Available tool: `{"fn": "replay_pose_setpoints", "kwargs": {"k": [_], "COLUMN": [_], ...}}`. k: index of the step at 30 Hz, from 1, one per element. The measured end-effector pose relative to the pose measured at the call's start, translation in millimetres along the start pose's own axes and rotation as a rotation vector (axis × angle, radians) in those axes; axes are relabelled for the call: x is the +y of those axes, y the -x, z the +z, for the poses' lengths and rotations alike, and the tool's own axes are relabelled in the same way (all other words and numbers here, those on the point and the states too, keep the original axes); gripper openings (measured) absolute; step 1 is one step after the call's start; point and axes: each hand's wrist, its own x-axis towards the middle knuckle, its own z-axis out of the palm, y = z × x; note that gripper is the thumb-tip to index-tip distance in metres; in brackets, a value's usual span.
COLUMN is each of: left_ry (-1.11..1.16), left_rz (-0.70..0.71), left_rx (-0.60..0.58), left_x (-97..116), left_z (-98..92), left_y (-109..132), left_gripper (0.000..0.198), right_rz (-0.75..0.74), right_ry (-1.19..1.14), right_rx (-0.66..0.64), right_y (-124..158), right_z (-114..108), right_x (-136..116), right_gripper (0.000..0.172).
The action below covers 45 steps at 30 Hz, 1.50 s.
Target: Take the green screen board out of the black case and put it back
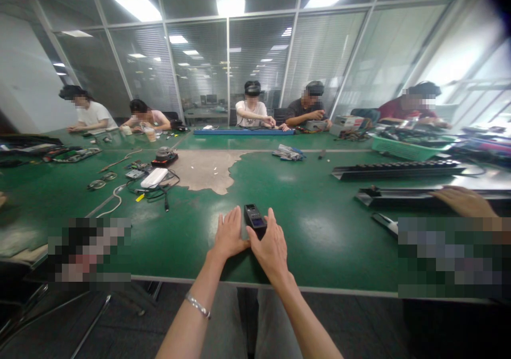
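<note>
On the green table right in front of me lies a small black handheld device (255, 218) with a dark bluish panel on its upper face. To its left, my left hand (229, 234) rests palm down with fingers stretched out, its thumb pointing toward my right hand. My right hand (271, 244) is at the device's near right side, thumb and index finger apart around its near end. Whether the right hand touches the device I cannot tell for sure. The thumbs of both hands come close together just below the device.
A white box-shaped adapter (155, 178) with cables lies ahead left, near a bare worn patch (203, 170). Black metal channels (395, 170) and a green basket (407, 145) are on the right. A co-worker's hand (467, 200) reaches in there. Several people sit across the table.
</note>
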Motion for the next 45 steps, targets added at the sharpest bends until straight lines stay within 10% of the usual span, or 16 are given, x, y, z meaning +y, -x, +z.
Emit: {"fn": "replay_pose_setpoints", "kwargs": {"k": [16,28,45], "left_ry": [0.035,0.040,-0.010], "left_rz": [-0.013,-0.017,0.001], "left_rx": [-0.023,-0.015,-0.035], "left_x": [3,5,7], "left_z": [-7.4,-10.5,-13.5], "left_y": [1,2,2], "left_gripper": [0.107,0.113,0.097], "right_rz": [0.064,0.175,0.149], "right_ry": [-0.119,-0.049,-0.035], "right_rx": [0.078,0.141,0.079], "right_y": [-26,-17,-8], "right_z": [-20,-30,-21], "right_x": [-12,54,62], "right_gripper": [0.075,0.077,0.083]}}
